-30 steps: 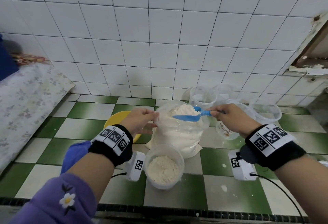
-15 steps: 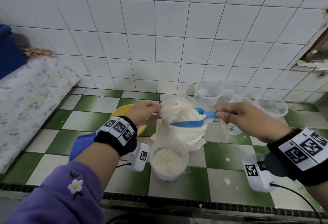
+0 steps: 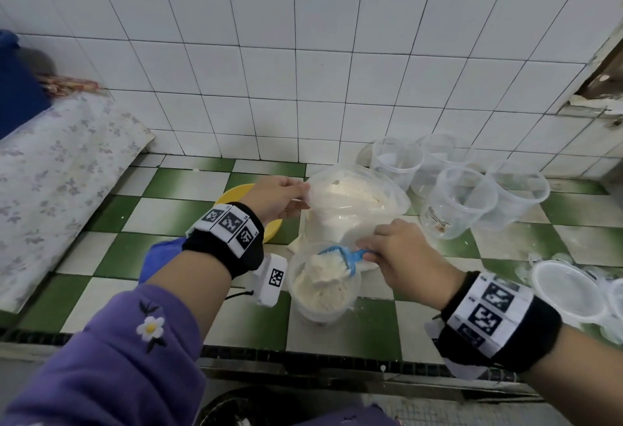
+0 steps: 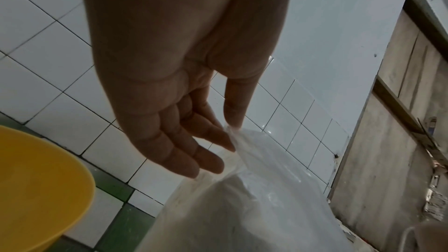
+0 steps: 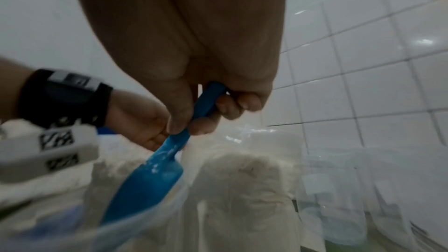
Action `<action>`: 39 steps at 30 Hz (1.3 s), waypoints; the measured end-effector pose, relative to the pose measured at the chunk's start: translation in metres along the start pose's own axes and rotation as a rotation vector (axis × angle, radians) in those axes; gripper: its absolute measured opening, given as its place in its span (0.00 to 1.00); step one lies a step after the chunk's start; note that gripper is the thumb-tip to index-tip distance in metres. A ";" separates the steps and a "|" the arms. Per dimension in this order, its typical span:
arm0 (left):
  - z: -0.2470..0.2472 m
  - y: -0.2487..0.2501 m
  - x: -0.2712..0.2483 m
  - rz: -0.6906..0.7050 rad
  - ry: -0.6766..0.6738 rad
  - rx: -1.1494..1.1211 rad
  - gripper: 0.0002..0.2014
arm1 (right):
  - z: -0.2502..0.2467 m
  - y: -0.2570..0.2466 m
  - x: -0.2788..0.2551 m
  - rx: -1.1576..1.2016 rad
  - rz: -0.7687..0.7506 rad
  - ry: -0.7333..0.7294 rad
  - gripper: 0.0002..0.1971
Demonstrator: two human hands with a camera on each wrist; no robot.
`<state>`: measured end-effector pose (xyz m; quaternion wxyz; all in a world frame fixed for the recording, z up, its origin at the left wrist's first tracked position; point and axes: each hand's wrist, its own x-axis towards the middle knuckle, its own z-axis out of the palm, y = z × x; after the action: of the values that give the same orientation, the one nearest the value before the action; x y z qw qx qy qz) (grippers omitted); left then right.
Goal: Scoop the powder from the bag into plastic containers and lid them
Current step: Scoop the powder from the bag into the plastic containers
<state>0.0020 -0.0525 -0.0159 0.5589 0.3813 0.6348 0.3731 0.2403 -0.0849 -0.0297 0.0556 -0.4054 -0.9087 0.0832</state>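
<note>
- Two hands share the work: the right hand point(image 3: 401, 253) is clamped round the handle of the blue plastic scoop point(image 3: 340, 258), tipping white powder point(image 3: 322, 287) into the round clear plastic container point(image 3: 323, 314) so that little spills.
- Left hand point(image 3: 274, 198) pinches the rim of the clear plastic bag point(image 3: 354, 203), likely to hold its mouth open.
- Empty clear tubs point(image 3: 462, 203) stand beside the bag, unfilled; clear lids point(image 3: 566, 290) lie to the right.

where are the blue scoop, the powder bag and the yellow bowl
blue scoop point(image 3: 350, 258): head view, on its blue wall beside the powder load
powder bag point(image 3: 354, 209): head view, on its clear front
yellow bowl point(image 4: 36, 189): left wrist view, on its inner wall
</note>
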 end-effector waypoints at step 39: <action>0.006 -0.001 0.008 0.006 -0.016 0.023 0.08 | -0.077 0.062 -0.003 0.506 0.346 0.279 0.11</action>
<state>0.0076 -0.0453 -0.0203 0.5582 0.3927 0.6335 0.3645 0.3005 -0.0375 0.0339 0.2631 -0.5346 -0.7606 0.2579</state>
